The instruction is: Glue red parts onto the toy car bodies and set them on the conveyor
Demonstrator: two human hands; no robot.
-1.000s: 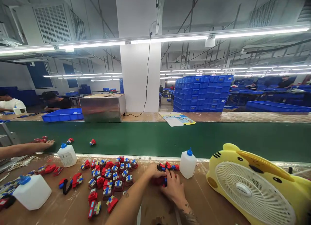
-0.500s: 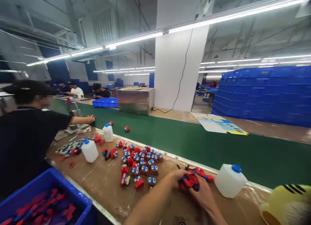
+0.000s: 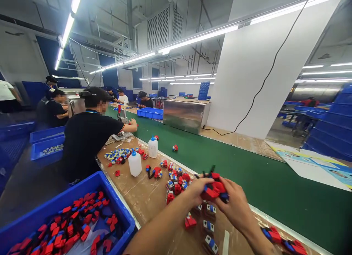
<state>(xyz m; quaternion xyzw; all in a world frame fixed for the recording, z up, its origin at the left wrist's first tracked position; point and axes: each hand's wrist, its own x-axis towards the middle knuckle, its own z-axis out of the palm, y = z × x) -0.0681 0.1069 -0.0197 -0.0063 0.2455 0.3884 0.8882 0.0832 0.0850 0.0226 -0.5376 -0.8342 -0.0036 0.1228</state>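
Note:
Both hands are raised over the bench, closed around a red, blue and black plastic toy part. My left hand grips it from the left, and black pieces stick up above those fingers. From the right, my right hand holds the same part, its thumb underneath. Below and left of the hands lies a cluster of small red, white and blue toy pieces. A few white and blue pieces sit just under my wrists. More red and blue parts lie beside my right forearm.
A blue bin full of red and blue parts stands at lower left. Two white bottles with blue caps stand on the bench. Beyond runs a green conveyor belt carrying a red piece. A co-worker sits at left, reaching over the belt.
The view has swung left, bringing more of the blue bin and co-workers into sight. My hands have lifted the toy part up from the bench.

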